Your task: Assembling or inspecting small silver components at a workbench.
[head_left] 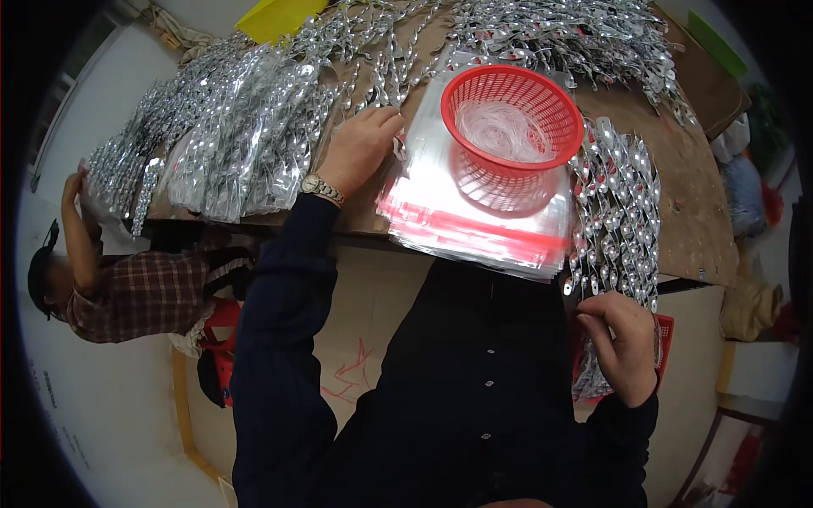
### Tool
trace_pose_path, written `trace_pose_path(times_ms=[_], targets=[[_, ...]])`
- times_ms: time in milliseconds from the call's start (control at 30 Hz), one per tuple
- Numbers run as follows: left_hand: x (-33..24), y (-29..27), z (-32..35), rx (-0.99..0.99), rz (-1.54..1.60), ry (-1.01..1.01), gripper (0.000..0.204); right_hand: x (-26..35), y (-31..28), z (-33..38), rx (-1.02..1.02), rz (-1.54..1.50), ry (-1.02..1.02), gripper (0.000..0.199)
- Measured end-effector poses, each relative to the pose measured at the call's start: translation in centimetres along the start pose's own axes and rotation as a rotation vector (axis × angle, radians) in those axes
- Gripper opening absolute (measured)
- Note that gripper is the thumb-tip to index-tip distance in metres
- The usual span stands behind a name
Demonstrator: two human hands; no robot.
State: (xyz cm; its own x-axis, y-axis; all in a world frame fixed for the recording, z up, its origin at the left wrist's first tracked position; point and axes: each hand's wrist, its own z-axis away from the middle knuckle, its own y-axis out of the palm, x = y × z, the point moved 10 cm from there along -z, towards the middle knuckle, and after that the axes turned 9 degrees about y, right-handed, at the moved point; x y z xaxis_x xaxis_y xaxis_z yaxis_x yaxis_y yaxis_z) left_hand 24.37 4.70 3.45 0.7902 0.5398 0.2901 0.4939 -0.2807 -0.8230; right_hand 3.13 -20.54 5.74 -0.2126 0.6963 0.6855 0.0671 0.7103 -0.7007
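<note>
Silver spiral strips (616, 220) hang in the right hand's (622, 343) clenched grip; left hand (360, 148) rests released on clear bags (474, 212).

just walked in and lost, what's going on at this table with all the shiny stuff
A person stands at a brown table covered in silver spiral ornaments. Their left hand rests on the edge of a stack of clear red-striped bags, which has a red plastic basket on top. Their right hand holds a bunch of silver spirals hanging off the table's near edge. Another person handles spirals at far left.
</note>
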Motion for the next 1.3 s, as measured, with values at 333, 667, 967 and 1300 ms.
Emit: trace_pose_path(times_ms=[333, 667, 967, 1300], targets=[[1.6, -2.8, 2.4, -0.187, 0.093, -0.176, 0.03, 0.7, 1.0, 0.2, 0.035, -0.028, -0.031, 0.008], [3.6, -4.8, 3.6, -0.271, 0.201, -0.272, 0.041, 1.6, 1.6, 0.4, 0.064, -0.023, -0.065, 0.008], [2.5, -5.6, 3.1, -0.21, 0.084, -0.187, 0.03, 2.2, 2.0, 0.7, 0.074, -0.001, -0.09, 0.009], [-3.3, -14.6, -0.1, -0.422, -0.006, -0.059, 0.028, 2.3, 2.2, 0.5, 0.092, -0.027, -0.11, 0.009]])
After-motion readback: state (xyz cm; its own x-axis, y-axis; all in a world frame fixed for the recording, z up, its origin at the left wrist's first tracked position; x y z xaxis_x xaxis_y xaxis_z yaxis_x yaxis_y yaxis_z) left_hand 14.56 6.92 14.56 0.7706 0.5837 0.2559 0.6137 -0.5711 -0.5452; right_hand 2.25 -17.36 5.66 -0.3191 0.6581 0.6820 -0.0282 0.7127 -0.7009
